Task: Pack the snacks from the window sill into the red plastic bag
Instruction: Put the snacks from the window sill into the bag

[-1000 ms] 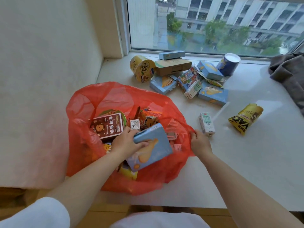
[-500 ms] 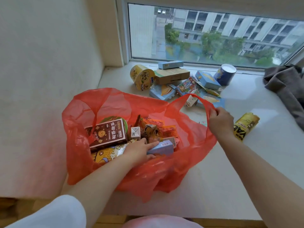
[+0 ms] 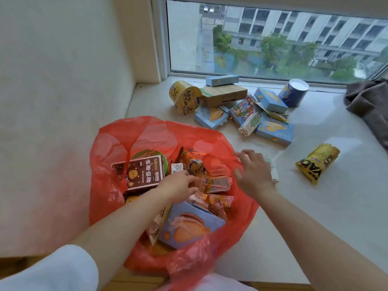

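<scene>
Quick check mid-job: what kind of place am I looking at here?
Probably a room in a flat several floors up: a wide pale window sill under a big window that overlooks buildings and trees far below, with a grey cloth dumped on the sill.

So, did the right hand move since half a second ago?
Yes. The right hand let go of the bag handle and came down and back from the yellow packet, over the small carton.
</scene>
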Available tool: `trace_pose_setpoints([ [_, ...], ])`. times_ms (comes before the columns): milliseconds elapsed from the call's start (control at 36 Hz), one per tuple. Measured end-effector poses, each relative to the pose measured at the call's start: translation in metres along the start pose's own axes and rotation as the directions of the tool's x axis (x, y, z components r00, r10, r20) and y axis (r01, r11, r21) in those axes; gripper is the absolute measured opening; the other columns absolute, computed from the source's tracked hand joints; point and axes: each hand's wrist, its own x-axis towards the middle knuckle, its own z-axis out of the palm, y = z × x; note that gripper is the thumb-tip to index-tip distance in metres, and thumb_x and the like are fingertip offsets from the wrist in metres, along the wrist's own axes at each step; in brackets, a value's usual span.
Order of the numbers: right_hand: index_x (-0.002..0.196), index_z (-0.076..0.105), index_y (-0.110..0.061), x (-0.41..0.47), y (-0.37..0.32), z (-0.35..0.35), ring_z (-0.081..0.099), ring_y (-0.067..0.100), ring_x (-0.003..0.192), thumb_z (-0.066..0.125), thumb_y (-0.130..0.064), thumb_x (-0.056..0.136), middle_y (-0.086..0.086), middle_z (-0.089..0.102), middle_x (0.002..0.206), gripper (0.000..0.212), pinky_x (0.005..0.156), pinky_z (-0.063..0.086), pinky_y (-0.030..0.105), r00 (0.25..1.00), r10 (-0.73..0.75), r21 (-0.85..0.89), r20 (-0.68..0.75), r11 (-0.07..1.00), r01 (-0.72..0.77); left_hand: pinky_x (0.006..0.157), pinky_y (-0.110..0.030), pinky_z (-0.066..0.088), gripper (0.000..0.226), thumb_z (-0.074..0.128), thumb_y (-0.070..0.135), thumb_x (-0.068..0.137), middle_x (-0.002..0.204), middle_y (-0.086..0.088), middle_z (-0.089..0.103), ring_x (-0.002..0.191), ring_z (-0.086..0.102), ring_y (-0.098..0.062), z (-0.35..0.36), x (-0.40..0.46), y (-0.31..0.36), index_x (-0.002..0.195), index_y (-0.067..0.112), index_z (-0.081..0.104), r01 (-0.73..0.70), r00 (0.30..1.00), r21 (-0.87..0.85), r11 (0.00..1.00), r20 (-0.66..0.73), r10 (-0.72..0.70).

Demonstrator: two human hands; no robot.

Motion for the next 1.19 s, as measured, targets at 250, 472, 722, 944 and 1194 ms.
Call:
trace_pose_setpoints([
  [250, 0.145, 0.033, -0.031, 0.022, 0.087, 0.040, -0.007, 0.029, 0.147, 0.031, -0.037, 0.098, 0.003, 0.005, 0.160, 0.047, 0.110, -0.013, 0.063, 0.735, -0.041, -0.442, 0.676, 0.776, 0.450, 0.095, -0.037, 0.044, 0.043, 0.044, 0.040, 0.096, 0.134, 0.001, 0.045, 0.125, 0.040, -0.019, -0.010, 0.070, 0.061, 0.138, 0.027, 0.045, 0.011, 0.994, 0.079, 0.997, -0.111, -0.002],
  [472, 0.140, 0.041, -0.022, 0.019, 0.095, 0.053, 0.020, 0.025, 0.142, 0.029, -0.020, 0.098, 0.004, 0.040, 0.145, 0.044, 0.114, -0.002, 0.059, 0.703, 0.069, -0.463, 0.708, 0.796, 0.389, 0.096, -0.038, 0.041, 0.042, 0.044, 0.038, 0.096, 0.133, -0.001, 0.045, 0.123, 0.040, -0.022, -0.004, 0.067, 0.055, 0.136, 0.024, 0.046, 0.011, 0.987, 0.139, 0.990, -0.161, 0.012],
  [722, 0.124, 0.058, -0.029, 0.013, 0.121, 0.041, 0.049, 0.021, 0.121, 0.039, -0.057, 0.093, -0.001, 0.056, 0.127, 0.046, 0.099, 0.040, 0.037, 0.756, -0.080, 0.086, 0.650, 0.996, 0.032, 0.086, -0.033, 0.044, 0.035, 0.053, 0.030, 0.093, 0.121, 0.000, 0.054, 0.112, 0.051, -0.019, -0.001, 0.100, 0.111, 0.126, 0.020, 0.057, -0.053, 0.927, -0.061, 0.997, -0.373, 0.026],
  [944, 0.121, 0.058, -0.017, 0.046, 0.235, 0.040, 0.048, 0.023, 0.116, 0.050, -0.027, 0.092, 0.005, 0.055, 0.124, 0.032, 0.095, 0.041, 0.037, 0.903, 0.273, 0.179, 0.333, 0.922, -0.344, 0.093, -0.031, 0.042, 0.043, 0.054, 0.032, 0.093, 0.135, -0.001, 0.045, 0.117, 0.052, -0.020, 0.022, 0.198, 0.207, 0.134, 0.019, 0.048, 0.062, 0.961, -0.319, 0.946, -0.237, -0.143],
  [1194, 0.136, 0.039, -0.013, 0.095, 0.342, 0.050, 0.031, 0.029, 0.132, 0.055, -0.035, 0.089, 0.010, 0.033, 0.143, 0.055, 0.099, 0.036, 0.044, 0.746, 0.639, 0.080, 0.185, 0.747, -0.660, 0.105, -0.039, 0.033, 0.101, 0.072, 0.042, 0.077, 0.142, -0.013, 0.024, 0.130, 0.031, -0.032, 0.090, 0.281, 0.254, 0.150, 0.017, 0.006, 0.488, 0.843, -0.493, 0.721, 0.052, -0.535],
])
